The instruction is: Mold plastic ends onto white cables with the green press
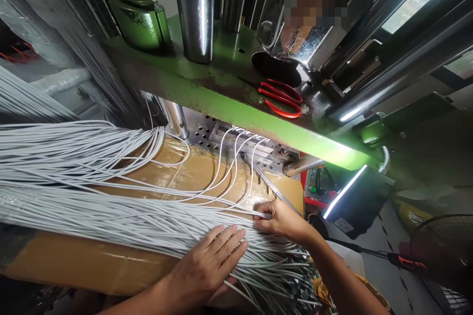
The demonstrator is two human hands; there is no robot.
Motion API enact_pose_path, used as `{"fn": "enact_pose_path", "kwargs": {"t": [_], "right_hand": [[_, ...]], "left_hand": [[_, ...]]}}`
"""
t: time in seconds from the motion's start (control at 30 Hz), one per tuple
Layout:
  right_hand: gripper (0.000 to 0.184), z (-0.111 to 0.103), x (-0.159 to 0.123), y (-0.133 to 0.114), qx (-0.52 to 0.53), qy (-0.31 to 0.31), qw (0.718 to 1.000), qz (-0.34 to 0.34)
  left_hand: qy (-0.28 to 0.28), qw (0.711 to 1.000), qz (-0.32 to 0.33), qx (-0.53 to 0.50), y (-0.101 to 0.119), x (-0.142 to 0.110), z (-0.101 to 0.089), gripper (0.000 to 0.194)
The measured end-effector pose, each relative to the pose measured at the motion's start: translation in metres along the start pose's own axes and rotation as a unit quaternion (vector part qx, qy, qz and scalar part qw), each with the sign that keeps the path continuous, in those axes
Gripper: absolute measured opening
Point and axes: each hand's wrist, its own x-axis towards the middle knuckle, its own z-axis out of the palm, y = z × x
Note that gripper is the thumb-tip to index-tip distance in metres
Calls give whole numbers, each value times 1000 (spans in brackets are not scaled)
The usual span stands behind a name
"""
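Observation:
A thick bundle of white cables (111,216) lies across a tan, tape-covered board (92,261) in front of a green press. My left hand (210,261) rests flat on the bundle, fingers spread, pinning the cables down. My right hand (279,219) pinches the ends of a few cables at the bundle's right side. Several single cables (236,157) loop from there up into a metal mould (236,140) under the green plate. A thin metal rod (273,187) lies slanted just above my right hand.
The green press plate (221,103) overhangs the mould, with chrome columns (195,10) rising from it. Red-handled scissors (283,98) lie on the plate. A person stands behind the machine. A black box with a lit edge (354,197) is at right, a fan (443,251) at lower right.

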Motion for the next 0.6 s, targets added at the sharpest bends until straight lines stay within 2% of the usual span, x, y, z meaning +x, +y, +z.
{"fn": "enact_pose_path", "kwargs": {"t": [0.13, 0.23, 0.3, 0.4, 0.5, 0.6], "right_hand": [[13, 2, 1, 5, 0, -2, 1000, -16], [13, 6, -3, 0, -42, 45, 998, -11], [12, 7, -10, -12, -83, 94, 992, -3], [15, 7, -28, -37, -162, 142, 976, -1], [22, 3, -55, -55, -242, 160, 956, -46], [31, 6, -80, -52, -316, 200, 922, -102]], "left_hand": [[-21, 999, 24, 2, -3, -6, -3, 52], [-42, 998, 39, -25, -8, -4, -18, 59], [-15, 999, 28, -38, -12, 6, -30, 60], [47, 998, 2, -33, -21, 34, -44, 58], [59, 995, 39, -69, -32, 56, -59, 43], [69, 995, 47, -59, -37, 50, -74, 32]]}}
